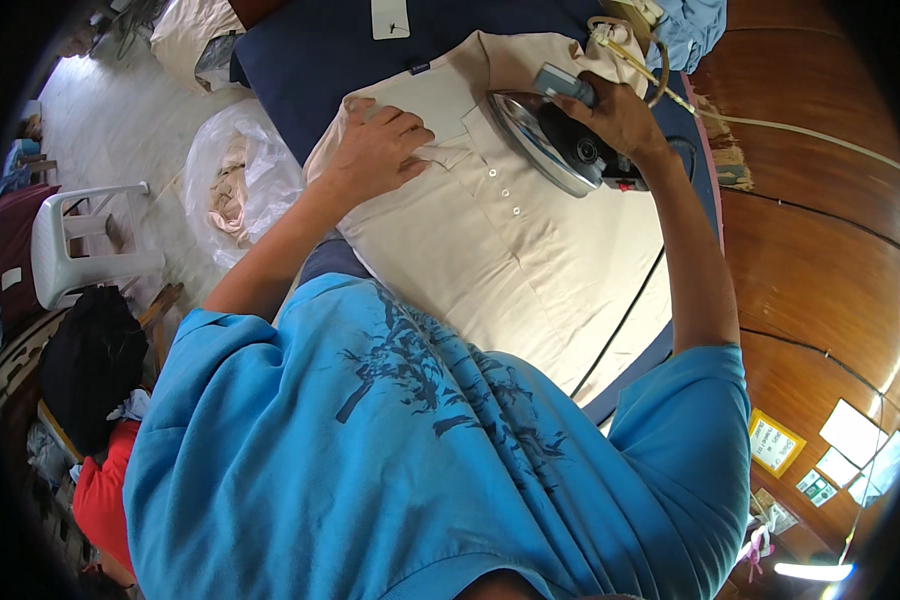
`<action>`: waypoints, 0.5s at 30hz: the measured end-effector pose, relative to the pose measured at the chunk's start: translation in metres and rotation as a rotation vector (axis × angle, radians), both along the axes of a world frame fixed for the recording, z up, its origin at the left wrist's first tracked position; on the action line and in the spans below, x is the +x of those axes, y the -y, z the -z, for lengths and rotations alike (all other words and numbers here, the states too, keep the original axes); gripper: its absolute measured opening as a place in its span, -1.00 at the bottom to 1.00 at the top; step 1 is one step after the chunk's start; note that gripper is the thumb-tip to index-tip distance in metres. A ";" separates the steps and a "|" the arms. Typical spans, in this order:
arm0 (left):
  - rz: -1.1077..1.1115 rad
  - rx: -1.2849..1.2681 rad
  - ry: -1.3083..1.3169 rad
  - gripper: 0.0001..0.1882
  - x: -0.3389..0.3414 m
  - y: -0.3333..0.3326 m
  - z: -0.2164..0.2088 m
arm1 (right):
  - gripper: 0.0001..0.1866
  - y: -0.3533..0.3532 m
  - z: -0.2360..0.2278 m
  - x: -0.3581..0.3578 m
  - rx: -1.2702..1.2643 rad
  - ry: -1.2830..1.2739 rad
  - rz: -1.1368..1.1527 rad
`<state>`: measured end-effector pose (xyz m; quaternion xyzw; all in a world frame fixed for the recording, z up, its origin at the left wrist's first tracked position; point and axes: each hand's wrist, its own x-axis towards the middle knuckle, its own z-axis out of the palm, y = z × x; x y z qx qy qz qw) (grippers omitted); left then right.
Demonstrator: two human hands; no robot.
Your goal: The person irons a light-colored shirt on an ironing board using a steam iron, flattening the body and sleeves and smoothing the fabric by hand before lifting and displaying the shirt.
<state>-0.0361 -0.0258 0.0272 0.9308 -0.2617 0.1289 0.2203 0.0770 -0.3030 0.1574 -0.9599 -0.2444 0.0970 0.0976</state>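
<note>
Three buttons (505, 192) dot the cream shirt (460, 230), which lies spread over navy cloth (305, 50). On the shirt's upper right, the right hand (625, 115) has its fingers wrapped round the handle of an iron (560, 140); whether its soleplate sits flat, I cannot tell. At the shirt's upper left rests the left hand (375, 150), fingers bent and slightly apart. Wrinkles beside them could get pressed in; a leftward slip might burn them. Across the shirt's lower right, a black cord (625, 312) could snag and drag fabric.
</note>
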 end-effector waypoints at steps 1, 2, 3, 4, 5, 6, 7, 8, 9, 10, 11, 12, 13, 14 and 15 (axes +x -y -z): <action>-0.004 0.023 -0.045 -0.81 0.003 0.005 0.003 | -0.33 0.010 0.004 -0.003 0.011 -0.009 0.029; -0.008 0.047 -0.090 -0.83 0.007 0.009 0.006 | -0.33 0.018 0.008 -0.001 0.032 0.008 -0.006; -0.013 0.069 -0.135 -0.85 0.010 0.013 0.008 | -0.33 0.025 0.010 0.000 0.011 -0.001 0.005; -0.069 0.062 -0.129 -0.86 0.012 0.015 0.010 | -0.33 0.026 0.010 -0.002 -0.004 -0.016 0.018; -0.125 0.054 -0.122 -0.86 0.014 0.017 0.012 | -0.34 0.026 0.008 -0.005 -0.020 -0.030 0.030; -0.182 0.045 -0.115 -0.85 0.016 0.019 0.013 | -0.34 0.025 0.005 -0.006 -0.021 -0.052 0.028; -0.246 0.062 -0.137 -0.84 0.017 0.021 0.013 | -0.35 0.018 -0.001 -0.008 -0.021 -0.075 0.025; -0.310 0.080 -0.158 -0.84 0.019 0.024 0.011 | -0.36 0.013 -0.002 -0.009 -0.022 -0.099 0.021; -0.375 0.097 -0.180 -0.83 0.020 0.026 0.010 | -0.37 0.010 0.002 -0.009 -0.023 -0.087 -0.008; -0.380 0.099 -0.174 -0.83 0.021 0.027 0.010 | -0.37 0.006 0.006 -0.006 -0.023 -0.075 -0.036; -0.386 0.101 -0.169 -0.83 0.022 0.028 0.010 | -0.38 0.001 0.010 -0.005 -0.024 -0.063 -0.065; -0.393 0.104 -0.164 -0.82 0.022 0.029 0.010 | -0.40 -0.006 0.011 -0.004 -0.044 -0.090 -0.096; -0.385 0.066 -0.130 -0.83 0.021 0.028 0.011 | -0.40 -0.011 0.011 -0.002 -0.061 -0.086 -0.107; -0.377 0.028 -0.096 -0.83 0.019 0.025 0.012 | -0.40 -0.017 0.010 0.001 -0.078 -0.083 -0.119; -0.368 -0.010 -0.062 -0.83 0.017 0.024 0.012 | -0.40 -0.020 0.012 0.004 -0.095 -0.079 -0.131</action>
